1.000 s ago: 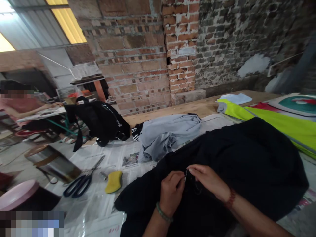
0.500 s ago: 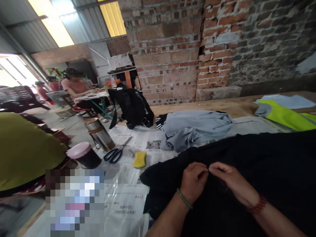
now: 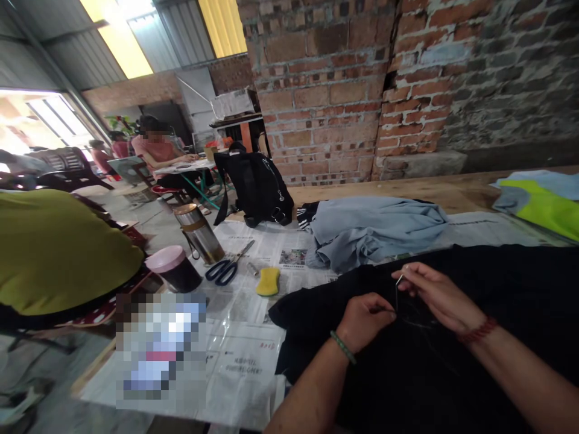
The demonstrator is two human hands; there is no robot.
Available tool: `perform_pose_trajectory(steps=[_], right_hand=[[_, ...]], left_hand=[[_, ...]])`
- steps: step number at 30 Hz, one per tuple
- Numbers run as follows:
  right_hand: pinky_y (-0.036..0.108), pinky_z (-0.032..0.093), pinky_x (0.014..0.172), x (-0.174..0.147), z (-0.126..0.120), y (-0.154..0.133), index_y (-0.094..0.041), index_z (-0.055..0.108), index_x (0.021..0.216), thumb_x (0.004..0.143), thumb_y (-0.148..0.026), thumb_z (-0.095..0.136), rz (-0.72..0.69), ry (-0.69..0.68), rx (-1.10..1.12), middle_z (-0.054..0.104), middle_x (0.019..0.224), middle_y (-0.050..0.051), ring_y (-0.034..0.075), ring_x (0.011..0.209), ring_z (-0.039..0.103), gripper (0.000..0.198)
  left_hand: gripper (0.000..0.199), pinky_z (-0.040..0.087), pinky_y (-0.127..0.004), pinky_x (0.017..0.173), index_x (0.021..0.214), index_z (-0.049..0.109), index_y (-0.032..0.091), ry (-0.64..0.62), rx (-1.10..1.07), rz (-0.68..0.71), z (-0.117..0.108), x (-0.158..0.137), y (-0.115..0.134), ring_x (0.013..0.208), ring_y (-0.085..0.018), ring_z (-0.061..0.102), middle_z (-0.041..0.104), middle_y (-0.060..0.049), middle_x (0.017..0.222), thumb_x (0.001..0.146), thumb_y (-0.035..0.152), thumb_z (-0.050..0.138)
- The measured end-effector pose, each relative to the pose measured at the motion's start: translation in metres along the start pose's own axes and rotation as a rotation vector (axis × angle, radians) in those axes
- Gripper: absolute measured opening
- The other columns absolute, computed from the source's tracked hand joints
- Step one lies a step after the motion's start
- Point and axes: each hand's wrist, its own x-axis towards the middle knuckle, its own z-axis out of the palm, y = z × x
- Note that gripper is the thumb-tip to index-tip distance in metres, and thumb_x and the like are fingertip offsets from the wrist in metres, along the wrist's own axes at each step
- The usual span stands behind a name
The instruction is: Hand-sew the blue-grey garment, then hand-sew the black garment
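Black cloth (image 3: 434, 374) spreads over the right side of the table under both hands. My right hand (image 3: 438, 295) is raised slightly above it, thumb and fingertips pinched on a thin, shiny, needle-like piece (image 3: 398, 282). A fine line runs down from this piece toward the fingertips of my left hand (image 3: 367, 319). That hand is closed in a pinch close to the cloth, and what sits between its fingers is too small to make out. Pale loose thread (image 3: 418, 320) lies on the cloth below my right hand.
Newspaper under clear plastic covers the table. Left of the cloth are a yellow sponge (image 3: 268, 281), scissors (image 3: 228, 265), a steel flask (image 3: 199, 234) and a pink-lidded cup (image 3: 174, 268). Behind lie grey clothing (image 3: 375, 229) and a black backpack (image 3: 256, 187). A person in olive (image 3: 63, 253) sits left.
My hands have moved apart: the right has risen from the cloth with the needle-like piece showing, while the left stays low. The view has shifted slightly left.
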Motion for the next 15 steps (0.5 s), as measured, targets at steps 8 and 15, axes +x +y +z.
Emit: perform_pose_trajectory(steps=[8,15], right_hand=[[0.014,0.033,0.033,0.042,-0.011,-0.051,-0.020,0.047,0.084,0.078,-0.026,0.057,0.094,-0.198,0.147,0.059,0.060,-0.005,0.007,0.039,0.052,0.013],[0.012,0.035,0.030,0.084,-0.031,-0.099,-0.016,0.045,0.076,0.084,-0.008,0.042,0.101,-0.255,0.127,0.059,0.057,-0.001,0.012,0.052,0.064,0.011]], left_hand=[[0.013,0.035,-0.022,0.058,0.063,0.068,0.015,-0.069,-0.182,-0.146,-0.011,0.006,0.009,0.054,-0.008,0.046,0.057,0.004,0.055,0.054,0.023,0.072],[0.012,0.037,-0.021,0.053,0.062,0.066,0.015,-0.075,-0.201,-0.245,-0.019,0.015,0.017,0.051,-0.010,0.051,0.060,0.003,0.054,0.055,0.023,0.072]])
